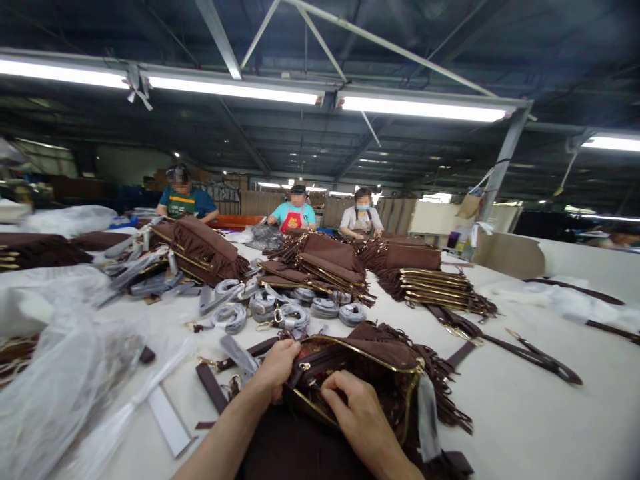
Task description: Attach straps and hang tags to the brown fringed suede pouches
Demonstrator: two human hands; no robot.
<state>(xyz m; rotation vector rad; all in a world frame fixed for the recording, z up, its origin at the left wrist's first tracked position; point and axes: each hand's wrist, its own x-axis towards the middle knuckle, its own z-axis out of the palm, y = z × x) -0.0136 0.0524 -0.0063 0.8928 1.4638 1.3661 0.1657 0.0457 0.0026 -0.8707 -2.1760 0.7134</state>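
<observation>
**Open fringed bag, both hands at its mouth**

Brown fringed bag (373,341) on the near edge of the white table (540,427), directly before the wearer. Mouth gaping; gold zipper (370,348) runs along the rim. Dark patterned lining partly visible.

Left hand (279,368): at the bag's left end. Fingers close together, curled over the rim, clamped on the bag's edge. Thumb side mostly hidden.

Right hand (357,407): over the near rim, fingertips dipping into the opening. Thumb and forefinger bent toward each other, tips nearly meeting; other fingers folded behind. Tips lie just beside the inner zip pocket (314,364). Cannot tell whether anything is pinched between them.

Right end of bag: a grey wrapped tab (428,417) hangs by the zipper end, fringe spread beyond it.

Beyond the bag: coiled straps in grey wrapping (230,318), then stacks of brown bags (333,257). Left: crumpled clear plastic (85,360). Right: a loose dark strap (535,357). Three co-workers sit or stand across the table, well apart from the wearer's hands.
</observation>
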